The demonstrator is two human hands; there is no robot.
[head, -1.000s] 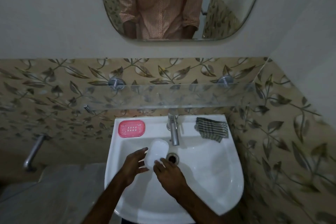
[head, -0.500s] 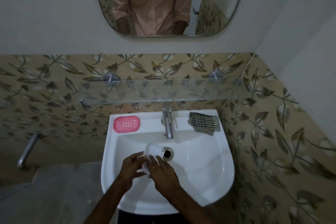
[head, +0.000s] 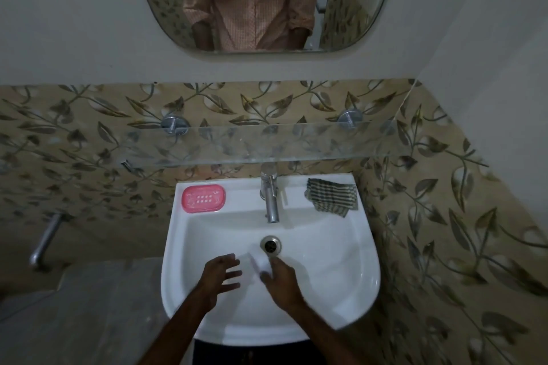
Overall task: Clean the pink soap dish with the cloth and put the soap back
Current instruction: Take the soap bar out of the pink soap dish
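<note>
The pink soap dish [head: 203, 198] sits with nothing in it on the back left ledge of the white sink [head: 350, 270]. A dark checked cloth [head: 331, 197] lies crumpled on the back right ledge. Over the basin, my right hand [head: 280, 281] holds the white soap bar [head: 261, 264] in its fingers, just in front of the drain [head: 270, 244]. My left hand [head: 219, 274] hovers beside the soap with fingers spread, apart from it.
A chrome tap [head: 270, 197] stands at the middle back of the sink. A glass shelf [head: 267, 145] juts out above it, under a wall mirror [head: 261, 0]. A grey counter [head: 98, 314] lies to the left; a tiled wall closes the right.
Both hands held the soap together before. My left hand has now let go and spread open, while my right hand keeps the soap and has drawn it nearer to me.
</note>
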